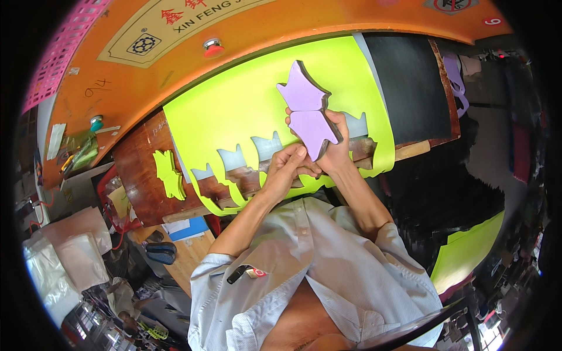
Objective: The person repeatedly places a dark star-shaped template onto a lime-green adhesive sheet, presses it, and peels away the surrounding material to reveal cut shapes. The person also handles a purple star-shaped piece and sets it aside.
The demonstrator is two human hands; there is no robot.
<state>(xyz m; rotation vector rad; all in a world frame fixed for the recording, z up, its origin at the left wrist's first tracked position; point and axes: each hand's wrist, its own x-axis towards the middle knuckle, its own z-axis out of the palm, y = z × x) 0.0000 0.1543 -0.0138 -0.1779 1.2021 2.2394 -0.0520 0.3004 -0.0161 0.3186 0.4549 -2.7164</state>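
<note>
A purple cutting die [307,111] with a dark rim, shaped like two pointed pieces joined in the middle, is raised above a bright yellow-green sheet [234,111]. My right hand [335,153] grips its lower right side, and some fingertips show at its left edge. At the die's lower tip, my left hand [285,169] is closed, its thumb against the edge; its other fingers are partly hidden. Jagged cut-outs run along the sheet's near side. A small stack of yellow-green cut pieces [170,175] lies left of the sheet on the brown board [137,146].
Beyond the sheet stands an orange machine beam [246,50] with a red button [213,48]. A black sheet [413,88] covers the board's right part. At left are a pink basket [64,52] and plastic bags [55,272]. More yellow-green sheets [468,251] lie at lower right.
</note>
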